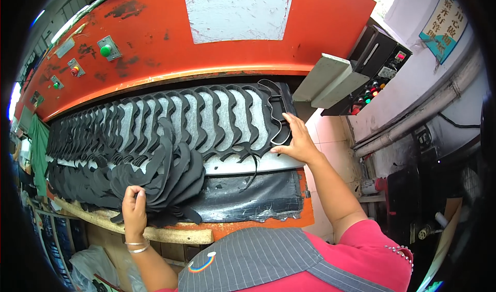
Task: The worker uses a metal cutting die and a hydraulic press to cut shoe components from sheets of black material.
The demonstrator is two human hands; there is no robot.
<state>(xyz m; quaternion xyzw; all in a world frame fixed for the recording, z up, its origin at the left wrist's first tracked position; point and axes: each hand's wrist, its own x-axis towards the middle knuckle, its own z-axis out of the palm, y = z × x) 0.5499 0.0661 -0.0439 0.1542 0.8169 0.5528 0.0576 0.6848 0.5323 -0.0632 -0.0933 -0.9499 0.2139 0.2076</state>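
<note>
At the right end of the black sheet, my right hand (299,142) has its thumb and fingers around the near end of a wavy metal cutting die (279,121). The die is a thin curved strip that stands on the sheet. The black sheet (222,117) has rows of wavy cut-outs, with a pale grey surface showing through. My left hand (135,206) is closed at the near edge of a heap of curved black cut pieces (175,173). Whatever its fingers hold, if anything, is hidden. A narrow black scrap (253,163) hangs over the bed's front edge.
An orange press beam (155,28) with green and red buttons spans the far side. A dark control box (380,67) and grey metal plate (330,82) stand at the right. A worn wooden rail (175,235) runs along the near edge. Pipes line the right wall.
</note>
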